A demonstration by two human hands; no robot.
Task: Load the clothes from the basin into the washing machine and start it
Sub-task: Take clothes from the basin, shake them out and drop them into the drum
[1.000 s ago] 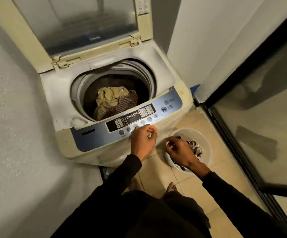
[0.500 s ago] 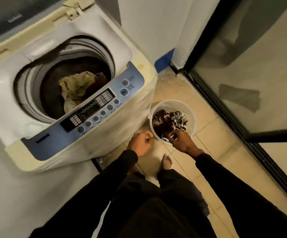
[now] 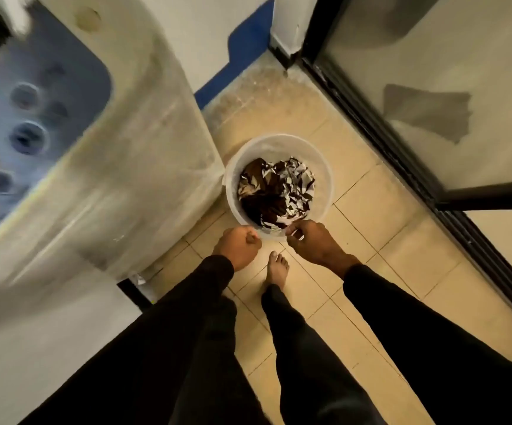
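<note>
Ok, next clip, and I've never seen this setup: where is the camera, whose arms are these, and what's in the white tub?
The camera sits on the person's head, looking down, so the dark-sleeved arms are their own. The white basin stands on the tiled floor beside the washing machine, whose blurred blue control panel shows at the left. Dark-and-white patterned clothes lie in the basin. The right hand is at the near rim, fingers curled; whether it grips rim or cloth is unclear. The left hand is a fist, holding nothing visible.
</note>
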